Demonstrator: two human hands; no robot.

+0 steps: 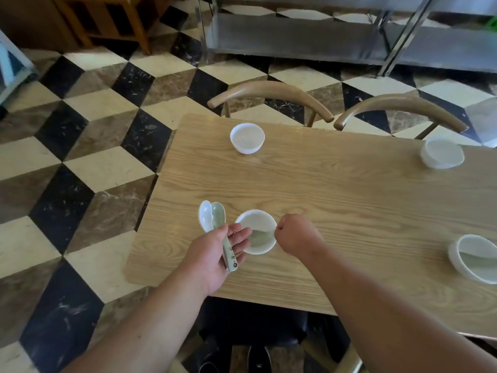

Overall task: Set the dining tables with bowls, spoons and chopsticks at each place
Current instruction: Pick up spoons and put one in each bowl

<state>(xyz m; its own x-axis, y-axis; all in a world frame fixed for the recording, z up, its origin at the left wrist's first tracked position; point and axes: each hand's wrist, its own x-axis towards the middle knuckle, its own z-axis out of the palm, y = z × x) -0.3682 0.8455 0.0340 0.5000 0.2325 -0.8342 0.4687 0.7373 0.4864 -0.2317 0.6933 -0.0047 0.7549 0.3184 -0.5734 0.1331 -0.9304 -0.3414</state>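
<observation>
Right now my left hand (215,254) holds the spoons (212,215), one white and one pale green, maybe more behind. The thumb clamps the handles across the palm, the fingers lie fairly straight, and the spoon heads fan out past the desk's (336,197) left edge, over the floor (94,170). My right hand (295,232) is curled at the right rim of the near-left bowl (261,235); I cannot tell if it pinches the rim, a spoon or nothing.

Bowls sit at all four places: far-left bowl (247,138), far-right bowl (442,153) and near-right bowl (476,258), each near its own corner. No spoon shows in any bowl, and no chopsticks are in view.

Risks, my judgement:
- The thumb-only clamp on glazed handles looks loose. Pulling one spoon out could drag the other free, and with the heads hanging off the left edge it would fall on tile and likely chip or break.
- The near-left bowl sits close to the near edge, so a nudge from the curled right hand could slide it toward me.
- A spoon dropped in rather than laid could clack and tip a light bowl.
- The far bowls mean reaching across the desk, where a forearm could sweep the near ones.
</observation>
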